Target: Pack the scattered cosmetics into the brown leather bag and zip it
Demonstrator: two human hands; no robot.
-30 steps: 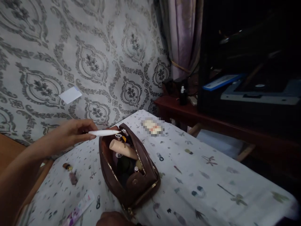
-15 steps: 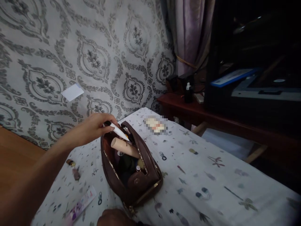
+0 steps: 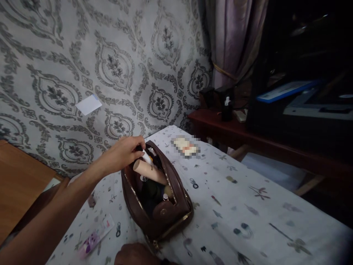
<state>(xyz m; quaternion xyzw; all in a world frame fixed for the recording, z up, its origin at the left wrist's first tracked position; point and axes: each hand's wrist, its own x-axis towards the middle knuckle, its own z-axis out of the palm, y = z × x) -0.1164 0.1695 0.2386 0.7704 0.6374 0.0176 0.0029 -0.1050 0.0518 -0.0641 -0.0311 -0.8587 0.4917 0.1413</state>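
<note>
A brown zip-up cosmetic bag (image 3: 176,173) stands unzipped on the patterned white cloth. My left hand (image 3: 129,151) reaches over its far end, fingers pinched on a white tube (image 3: 147,157) that dips into the opening. Just below the fingers, a beige tube (image 3: 149,172) leans across the inside. A small capped bottle (image 3: 165,197) shows near the bag's front, among dark items hard to make out. My right hand (image 3: 136,254) is at the bottom edge, close to the bag's near end; its fingers are mostly hidden.
A clear and purple tube (image 3: 95,239) lies left of the bag, with a small brownish item (image 3: 92,200) beyond it. A blurred-out cream object (image 3: 186,146) lies to the right. A red-brown shelf (image 3: 215,125) holds a dark dropper bottle (image 3: 227,110). Patterned wallpaper (image 3: 116,66) rises behind.
My left hand has lowered the white tube deeper into the bag, so less of it shows. The view has shifted slightly. My right hand stays near the bag's front.
</note>
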